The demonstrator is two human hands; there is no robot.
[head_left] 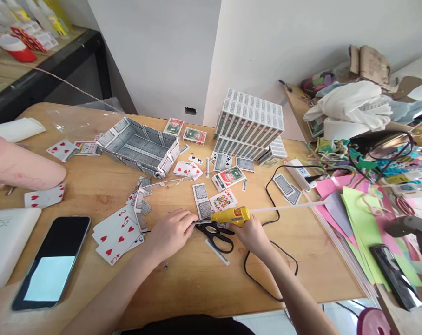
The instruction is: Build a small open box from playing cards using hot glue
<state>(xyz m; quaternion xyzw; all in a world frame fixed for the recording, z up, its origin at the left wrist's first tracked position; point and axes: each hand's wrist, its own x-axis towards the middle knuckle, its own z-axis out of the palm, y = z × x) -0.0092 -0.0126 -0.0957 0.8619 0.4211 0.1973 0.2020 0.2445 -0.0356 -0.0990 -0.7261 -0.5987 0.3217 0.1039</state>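
Observation:
My right hand [252,235] is wrapped round the handle of a yellow hot glue gun [230,216], a clear glue stick [289,206] jutting out of its back. The gun's nozzle points left, toward the fingertips of my left hand [174,232]. Those fingers are pinched together by the nozzle; what they hold is hidden. Black scissors [220,241] lie on the table between my hands. Just beyond are two face-down cards [200,191] and a face card [224,200]. Left of my left hand, a bent strip frame of cards [140,204] stands near fanned heart cards [115,232].
A card-covered open box [137,146] sits at the back left, stacked card packs [249,121] at the back right. Another person's arm [23,160] rests at left near a phone [52,263]. The black cord [272,197] loops to a power strip [301,174]; coloured paper [362,232] lies right.

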